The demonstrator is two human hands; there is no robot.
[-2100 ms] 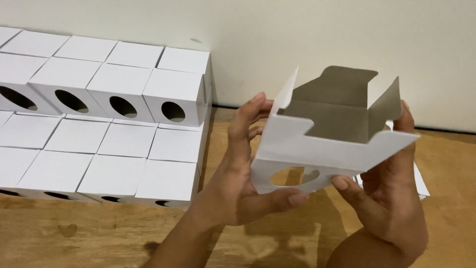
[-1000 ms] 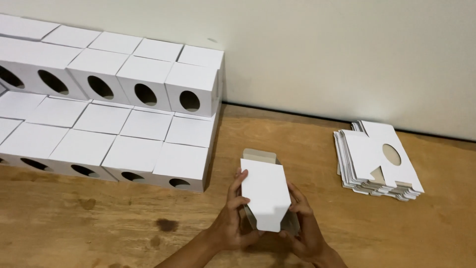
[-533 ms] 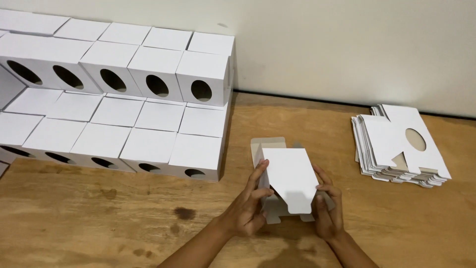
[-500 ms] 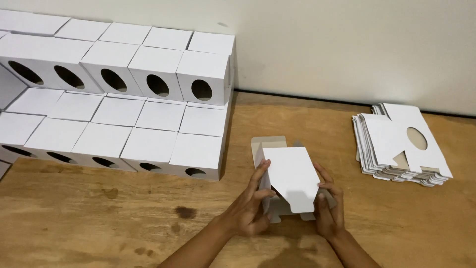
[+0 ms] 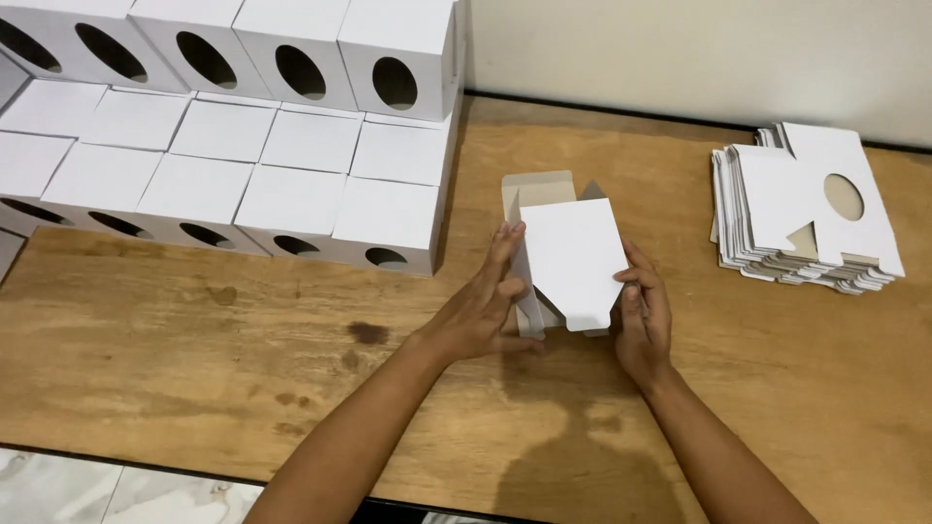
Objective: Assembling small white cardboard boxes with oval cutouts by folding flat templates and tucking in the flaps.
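1. Stock of finished boxes [image 5: 291, 170], far left and rear: white card cubes, each with an oval window in its front face, ranked in 2 tiers against the wall; no print visible.
2. Left hand [image 5: 481, 306]: fingers extended, pressed flat against the left wall of the half-formed box [image 5: 568, 257]; bracing it, not clenched.
3. Half-formed box, centre of the bench [image 5: 194, 330], just right of the stock: white outside, grey-brown inside, standing on the wood. A white flap lies tilted over its top; an unfolded flap stands open at the rear.
4. Right hand [image 5: 641, 315]: fingers curled on the right edge, gripping the box.
5. Stack of flat blanks [image 5: 806, 209], far right: white die-cut sheets, each with an oval hole.

Step judged: closing the flaps. The next move likely calls for tucking the top flap squarely while both sides stay braced.
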